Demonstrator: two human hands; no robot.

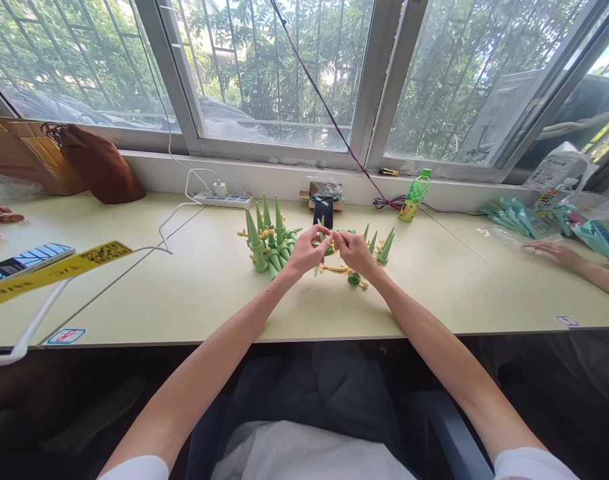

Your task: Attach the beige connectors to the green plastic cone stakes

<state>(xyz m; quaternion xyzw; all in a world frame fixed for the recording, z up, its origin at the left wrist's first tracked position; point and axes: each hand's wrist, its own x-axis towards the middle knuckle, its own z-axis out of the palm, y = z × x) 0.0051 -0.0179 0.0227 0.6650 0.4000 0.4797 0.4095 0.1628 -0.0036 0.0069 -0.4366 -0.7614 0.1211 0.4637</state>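
Note:
My left hand (307,252) is closed around a slim green plastic spike (316,269), which shows above and below the fingers. Close beside it, my right hand (355,253) pinches at a small pale yellow piece (333,235), mostly covered by the fingertips. To the left of my hands stands a cluster of green cone-shaped spikes (257,247) with little yellow fittings, some upright and some lying down. More green spikes (386,247) stand just right of my right hand. A yellow stick-like part (336,269) and a round green part (354,279) lie in front of my hands.
Behind my hands are a dark phone (324,212) and a small cardboard box (304,195). A green-capped bottle (415,196) and a power strip (237,200) stand along the sill. Another person's hand (554,251) rests at right, near teal packages (514,217). A yellow tag (59,272) juts in at left.

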